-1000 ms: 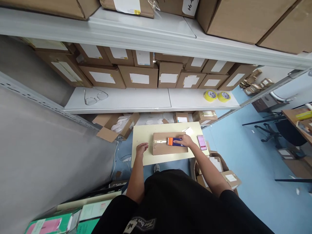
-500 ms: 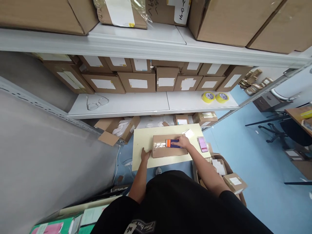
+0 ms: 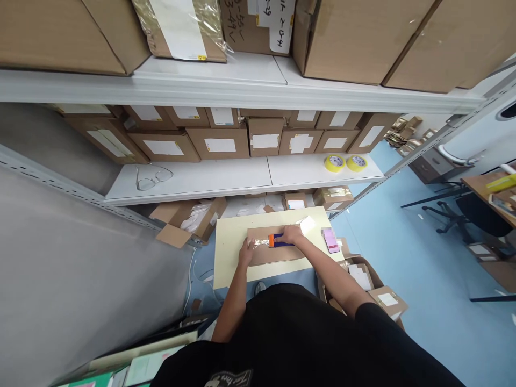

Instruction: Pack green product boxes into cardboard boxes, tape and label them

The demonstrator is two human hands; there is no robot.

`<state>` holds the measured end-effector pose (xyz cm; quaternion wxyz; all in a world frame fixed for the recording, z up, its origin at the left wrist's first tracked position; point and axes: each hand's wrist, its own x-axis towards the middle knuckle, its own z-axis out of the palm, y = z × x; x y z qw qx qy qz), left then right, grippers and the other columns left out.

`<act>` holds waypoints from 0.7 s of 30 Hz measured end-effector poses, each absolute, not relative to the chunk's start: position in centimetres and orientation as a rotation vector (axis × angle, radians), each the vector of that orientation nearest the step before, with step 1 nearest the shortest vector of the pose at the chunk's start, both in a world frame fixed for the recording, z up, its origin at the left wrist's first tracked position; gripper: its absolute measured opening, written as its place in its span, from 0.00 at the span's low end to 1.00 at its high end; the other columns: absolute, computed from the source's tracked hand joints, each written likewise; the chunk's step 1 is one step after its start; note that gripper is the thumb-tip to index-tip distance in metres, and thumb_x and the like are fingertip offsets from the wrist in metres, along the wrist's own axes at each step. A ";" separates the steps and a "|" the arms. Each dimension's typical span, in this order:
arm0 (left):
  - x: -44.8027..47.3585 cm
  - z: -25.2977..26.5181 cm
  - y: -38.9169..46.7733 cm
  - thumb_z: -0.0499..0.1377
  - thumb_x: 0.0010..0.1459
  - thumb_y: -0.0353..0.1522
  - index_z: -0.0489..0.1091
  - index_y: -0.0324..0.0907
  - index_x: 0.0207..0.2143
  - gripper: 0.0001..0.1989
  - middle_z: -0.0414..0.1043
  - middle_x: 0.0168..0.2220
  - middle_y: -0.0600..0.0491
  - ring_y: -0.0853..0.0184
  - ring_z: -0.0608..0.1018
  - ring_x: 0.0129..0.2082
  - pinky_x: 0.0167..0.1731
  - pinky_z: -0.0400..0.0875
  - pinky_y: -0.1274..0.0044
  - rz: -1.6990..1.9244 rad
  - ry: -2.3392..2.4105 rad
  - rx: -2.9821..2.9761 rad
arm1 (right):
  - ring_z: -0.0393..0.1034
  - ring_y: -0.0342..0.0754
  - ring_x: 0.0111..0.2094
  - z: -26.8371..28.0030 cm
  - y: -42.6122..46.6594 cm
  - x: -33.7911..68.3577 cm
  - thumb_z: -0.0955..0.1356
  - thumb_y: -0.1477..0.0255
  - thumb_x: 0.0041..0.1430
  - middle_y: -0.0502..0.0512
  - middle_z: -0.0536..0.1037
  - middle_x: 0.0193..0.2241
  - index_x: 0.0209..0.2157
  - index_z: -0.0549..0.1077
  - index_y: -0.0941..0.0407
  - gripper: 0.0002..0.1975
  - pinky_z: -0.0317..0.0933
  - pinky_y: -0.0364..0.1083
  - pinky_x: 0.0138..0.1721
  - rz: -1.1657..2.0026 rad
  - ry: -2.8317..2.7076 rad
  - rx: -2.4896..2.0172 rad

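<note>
A closed cardboard box (image 3: 276, 257) lies flat on the pale yellow tabletop (image 3: 226, 252). A strip of clear tape (image 3: 261, 243) runs along its top from the left end. My right hand (image 3: 291, 235) is closed around a tape dispenser (image 3: 278, 240) with an orange front and a dark blue body, held against the top of the box. At the box's left end, my left hand (image 3: 245, 252) grips the edge where the tape starts; its fingertips are partly hidden. A purple-screened phone (image 3: 330, 240) and white paper (image 3: 307, 224) lie right of the box.
Shelving (image 3: 193, 183) with labelled boxes stands ahead; it holds eyeglasses (image 3: 148, 183) and two yellow tape rolls (image 3: 335, 163). An open carton (image 3: 189, 220) sits left beyond the table. A large box of parcels (image 3: 374, 271) stands at right. Cables (image 3: 190, 279) lie on the floor at left.
My left hand has moved up and right from beside the box onto its left end. My right hand still holds the dispenser on the box. The whole view has shifted slightly.
</note>
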<state>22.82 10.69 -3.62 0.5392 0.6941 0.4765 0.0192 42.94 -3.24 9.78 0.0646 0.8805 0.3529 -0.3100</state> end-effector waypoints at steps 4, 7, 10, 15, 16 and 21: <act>22.6 -3.8 10.7 0.50 0.68 0.54 0.63 0.45 0.68 0.34 0.73 0.63 0.44 0.55 0.75 0.62 0.60 0.68 0.68 0.048 1.105 1.738 | 0.79 0.62 0.49 10.3 -5.7 44.6 0.74 0.40 0.50 0.69 0.84 0.46 0.46 0.82 0.60 0.38 0.68 0.47 0.43 -0.886 1.044 2.654; 22.6 -3.4 10.8 0.49 0.69 0.53 0.65 0.44 0.66 0.33 0.74 0.62 0.43 0.54 0.75 0.62 0.60 0.67 0.68 0.036 1.083 1.777 | 0.80 0.62 0.47 10.7 -9.4 47.4 0.74 0.41 0.50 0.70 0.83 0.46 0.48 0.81 0.61 0.38 0.68 0.47 0.41 -0.853 0.949 2.672; 22.7 -3.2 10.9 0.48 0.70 0.52 0.67 0.45 0.65 0.31 0.77 0.59 0.44 0.54 0.76 0.61 0.59 0.68 0.68 0.021 1.079 1.799 | 0.79 0.62 0.47 11.0 -13.5 50.7 0.74 0.41 0.50 0.71 0.83 0.46 0.47 0.81 0.62 0.39 0.67 0.47 0.39 -0.864 0.848 2.662; 22.9 -3.5 11.1 0.48 0.70 0.51 0.68 0.46 0.64 0.30 0.78 0.57 0.45 0.54 0.77 0.59 0.57 0.70 0.68 0.023 1.050 1.789 | 0.79 0.61 0.45 11.2 -19.0 54.3 0.73 0.41 0.52 0.71 0.83 0.45 0.44 0.81 0.61 0.36 0.65 0.46 0.36 -0.837 0.684 2.640; 22.9 -3.7 11.2 0.48 0.70 0.51 0.69 0.46 0.64 0.29 0.78 0.57 0.46 0.53 0.78 0.59 0.57 0.71 0.68 0.024 1.045 1.784 | 0.79 0.60 0.43 11.2 -19.7 54.5 0.72 0.41 0.53 0.70 0.83 0.44 0.43 0.82 0.61 0.35 0.65 0.46 0.35 -0.848 0.660 2.644; 22.1 -4.7 12.5 0.51 0.69 0.50 0.72 0.46 0.61 0.27 0.78 0.57 0.47 0.54 0.77 0.60 0.59 0.70 0.68 0.074 1.046 1.744 | 0.78 0.59 0.41 10.3 -19.8 52.9 0.70 0.39 0.54 0.68 0.83 0.41 0.39 0.82 0.59 0.35 0.61 0.46 0.33 -0.821 0.680 2.703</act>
